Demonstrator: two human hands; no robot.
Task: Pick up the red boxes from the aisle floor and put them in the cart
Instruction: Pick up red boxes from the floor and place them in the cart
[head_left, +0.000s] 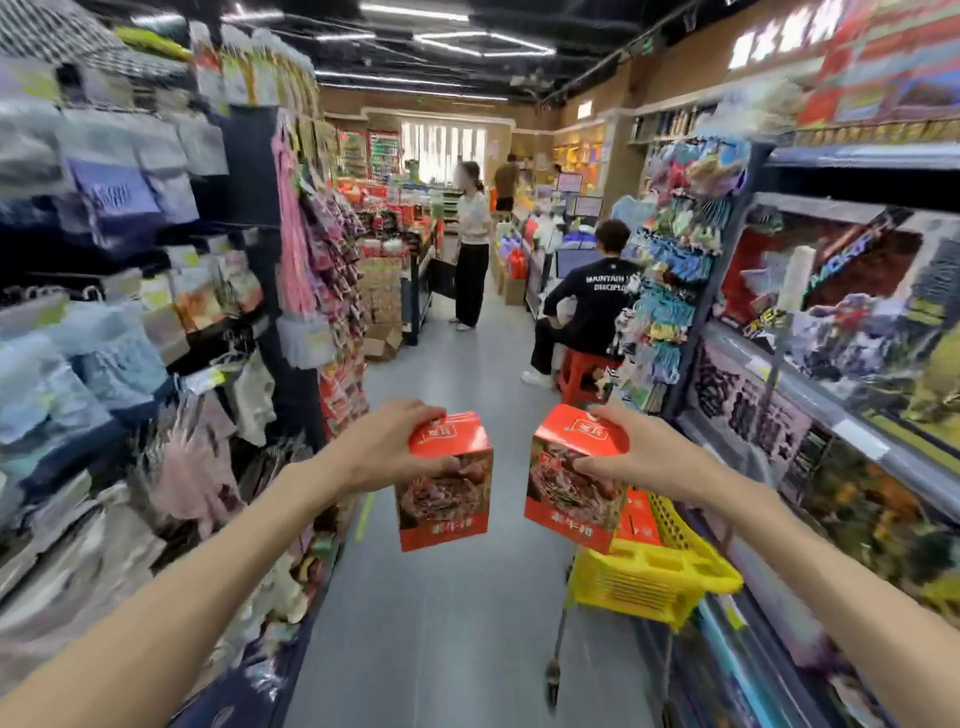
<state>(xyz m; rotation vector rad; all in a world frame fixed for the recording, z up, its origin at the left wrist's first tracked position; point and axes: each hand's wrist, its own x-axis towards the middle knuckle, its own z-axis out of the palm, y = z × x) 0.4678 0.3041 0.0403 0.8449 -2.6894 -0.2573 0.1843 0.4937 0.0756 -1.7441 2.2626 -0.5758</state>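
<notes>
Two red boxes are held up in the air over the aisle floor (457, 623), side by side and apart from each other. The left red box (445, 486) hangs from the left hand (392, 449), whose fingers curl over its top edge while the thumb presses the picture side. The right red box (574, 480) is gripped the same way by the right hand (636, 452), fingers wrapped over the top, thumb on the front face. Both forearms reach forward, nearly straight, with the wrists bent slightly inward. The right box sits just above the near edge of the yellow cart (654, 577), which stands by the right-hand shelves (831, 405). Inside the cart another red box (640, 522) is partly visible behind the held one. Hanging goods fill the left shelves (130, 312).
</notes>
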